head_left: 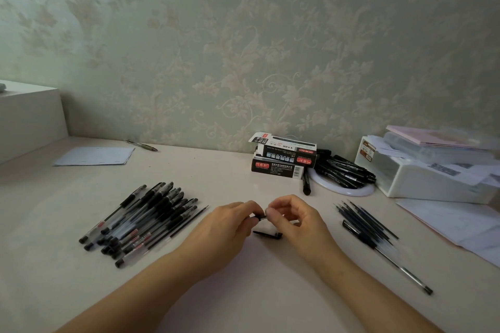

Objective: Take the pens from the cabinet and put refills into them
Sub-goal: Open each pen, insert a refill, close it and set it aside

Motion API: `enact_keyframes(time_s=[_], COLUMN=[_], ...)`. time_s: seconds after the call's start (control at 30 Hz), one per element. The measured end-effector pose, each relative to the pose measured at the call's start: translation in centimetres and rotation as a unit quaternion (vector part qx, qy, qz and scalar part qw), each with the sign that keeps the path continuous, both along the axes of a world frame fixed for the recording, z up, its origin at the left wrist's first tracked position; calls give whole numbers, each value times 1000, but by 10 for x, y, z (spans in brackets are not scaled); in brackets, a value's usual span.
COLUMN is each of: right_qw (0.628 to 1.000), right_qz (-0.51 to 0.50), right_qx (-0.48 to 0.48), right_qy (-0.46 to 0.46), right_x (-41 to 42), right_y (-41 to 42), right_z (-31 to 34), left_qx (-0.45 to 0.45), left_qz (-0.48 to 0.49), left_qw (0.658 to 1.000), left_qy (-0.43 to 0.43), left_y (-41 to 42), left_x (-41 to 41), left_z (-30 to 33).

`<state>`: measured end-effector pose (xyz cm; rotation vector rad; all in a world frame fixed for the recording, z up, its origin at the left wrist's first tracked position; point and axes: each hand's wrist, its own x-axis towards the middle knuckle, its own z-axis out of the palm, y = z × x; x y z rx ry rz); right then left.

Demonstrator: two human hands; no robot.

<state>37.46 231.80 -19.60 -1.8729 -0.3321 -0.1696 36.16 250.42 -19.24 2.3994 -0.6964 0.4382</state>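
My left hand [230,222] and my right hand [292,216] meet at the middle of the desk, both pinching a short black pen part [258,217] between their fingertips; most of it is hidden by the fingers. A black pen cap [267,234] lies on the desk just below the hands. A pile of several black-capped clear pens [140,220] lies to the left. To the right lies a bundle of dark refills [365,220], with one capped pen [389,254] stretching toward the front right.
Two stacked black refill boxes [284,161] stand at the back by the wall, beside more black pens [343,171] on a white ring. A white storage box [427,170] and papers [449,222] fill the right. A paper sheet [94,155] and one pen [142,144] lie back left.
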Motion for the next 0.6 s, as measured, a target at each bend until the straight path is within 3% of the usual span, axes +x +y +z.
enact_keyframes(time_s=[0.1,0.37,0.6], right_qw=[999,1000,994], right_qz=[11,11,-101], right_qx=[-30,0,12], right_qy=[-8,-15,-41], right_x=[0,0,3], right_y=[1,0,-4], right_z=[-1,0,-2], left_qx=[-1,-7,-10], left_qz=[-5,-2,8], left_qw=[1000,1000,1000], left_qy=[-4,10,1], left_y=[0,0,2], left_x=[0,-2,-1], left_z=[-1,-1,0])
